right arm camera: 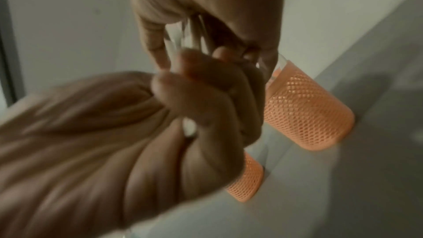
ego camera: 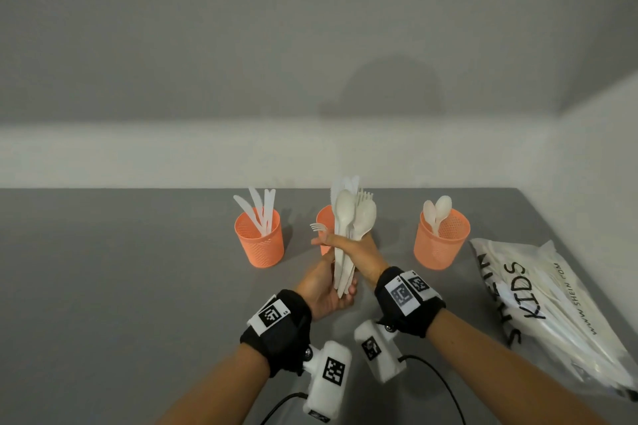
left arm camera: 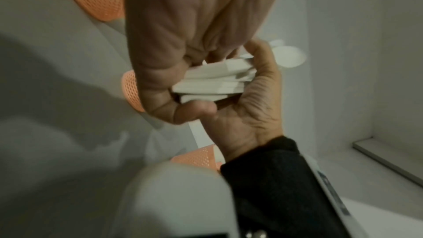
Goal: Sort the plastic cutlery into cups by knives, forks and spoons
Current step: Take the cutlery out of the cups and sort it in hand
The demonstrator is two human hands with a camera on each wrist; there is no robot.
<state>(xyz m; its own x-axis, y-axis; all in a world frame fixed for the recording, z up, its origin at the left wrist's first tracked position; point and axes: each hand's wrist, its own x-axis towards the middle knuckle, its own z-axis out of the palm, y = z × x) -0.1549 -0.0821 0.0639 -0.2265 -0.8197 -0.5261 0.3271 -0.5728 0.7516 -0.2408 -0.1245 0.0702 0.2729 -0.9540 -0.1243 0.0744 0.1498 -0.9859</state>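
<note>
Both hands hold one upright bundle of white plastic cutlery [ego camera: 348, 224], a mix of spoons, forks and knives. My left hand [ego camera: 340, 290] grips the handle ends [left arm camera: 215, 80] from below. My right hand [ego camera: 345, 245] wraps the bundle's middle, just above the left. Three orange mesh cups stand in a row behind. The left cup [ego camera: 259, 241] holds knives and the right cup [ego camera: 442, 241] holds spoons. The middle cup [ego camera: 324, 217] is mostly hidden by the bundle. A fork head [ego camera: 317, 227] shows at its left rim; I cannot tell whether it stands inside.
A translucent bag [ego camera: 552, 307] printed "KIDS", with more white cutlery inside, lies at the right of the grey table [ego camera: 121, 286]. A pale wall rises right behind the cups. Cables trail from the wrist cameras at the near edge.
</note>
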